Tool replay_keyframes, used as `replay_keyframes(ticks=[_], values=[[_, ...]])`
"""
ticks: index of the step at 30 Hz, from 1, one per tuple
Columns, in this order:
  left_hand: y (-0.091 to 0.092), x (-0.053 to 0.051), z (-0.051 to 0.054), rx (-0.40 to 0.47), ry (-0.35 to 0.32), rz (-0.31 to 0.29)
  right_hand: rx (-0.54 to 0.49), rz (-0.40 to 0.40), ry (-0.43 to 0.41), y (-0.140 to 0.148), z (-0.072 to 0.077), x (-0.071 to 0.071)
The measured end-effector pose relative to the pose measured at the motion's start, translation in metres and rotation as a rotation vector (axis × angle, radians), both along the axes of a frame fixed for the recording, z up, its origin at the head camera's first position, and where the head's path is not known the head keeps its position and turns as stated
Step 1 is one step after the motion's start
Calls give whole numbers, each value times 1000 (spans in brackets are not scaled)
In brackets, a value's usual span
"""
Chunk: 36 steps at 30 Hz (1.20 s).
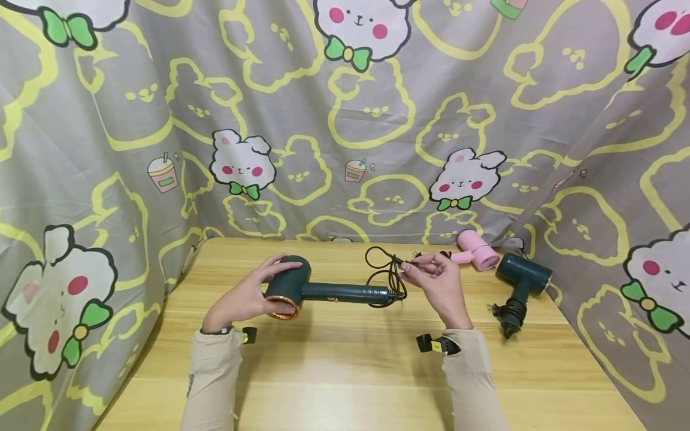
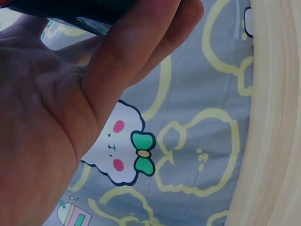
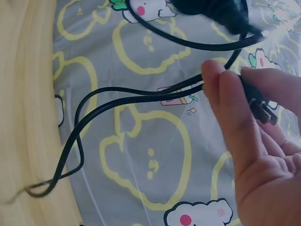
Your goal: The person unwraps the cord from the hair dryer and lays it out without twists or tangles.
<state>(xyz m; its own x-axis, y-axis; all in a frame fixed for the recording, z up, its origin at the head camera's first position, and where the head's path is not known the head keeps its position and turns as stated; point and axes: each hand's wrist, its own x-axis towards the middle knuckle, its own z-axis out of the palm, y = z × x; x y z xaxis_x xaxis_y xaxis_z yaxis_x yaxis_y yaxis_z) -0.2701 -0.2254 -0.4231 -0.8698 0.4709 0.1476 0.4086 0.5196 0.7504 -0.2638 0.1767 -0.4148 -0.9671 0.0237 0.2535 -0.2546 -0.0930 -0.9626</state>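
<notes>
A dark green hair dryer (image 1: 345,292) with a copper-coloured ring at its head lies sideways, handle toward the right. My left hand (image 1: 245,296) grips its head, fingers over the top and thumb at the ringed end. In the left wrist view only the dark underside of the dryer (image 2: 80,14) shows above the palm (image 2: 42,103). Beyond the handle's end, my right hand (image 1: 438,284) pinches the black power cord near its plug (image 3: 258,103). Loops of the cord (image 1: 393,272) hang between that hand and the handle.
At the back right lies a pink hair dryer (image 1: 477,250). Nearer the right edge is another dark green hair dryer (image 1: 521,278), its cord wrapped round the handle. A patterned curtain (image 1: 302,120) encloses the wooden table (image 1: 345,371) at the back and sides.
</notes>
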Motion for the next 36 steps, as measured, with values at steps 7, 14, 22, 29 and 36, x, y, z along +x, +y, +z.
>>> replay_keyframes(ticks=[7,14,22,29,36], values=[[-3,-1,-1,-1,28,10,-84,-2,88,0,2,3],[-9,-1,-1,16,24,50,-90,-13,111,-1,3,5],[-14,-2,-2,14,42,82,-68,16,123,1,4,6],[-21,-3,-2,19,77,129,18,46,124,1,6,8],[-26,-3,-1,25,97,174,121,97,143,0,8,10]])
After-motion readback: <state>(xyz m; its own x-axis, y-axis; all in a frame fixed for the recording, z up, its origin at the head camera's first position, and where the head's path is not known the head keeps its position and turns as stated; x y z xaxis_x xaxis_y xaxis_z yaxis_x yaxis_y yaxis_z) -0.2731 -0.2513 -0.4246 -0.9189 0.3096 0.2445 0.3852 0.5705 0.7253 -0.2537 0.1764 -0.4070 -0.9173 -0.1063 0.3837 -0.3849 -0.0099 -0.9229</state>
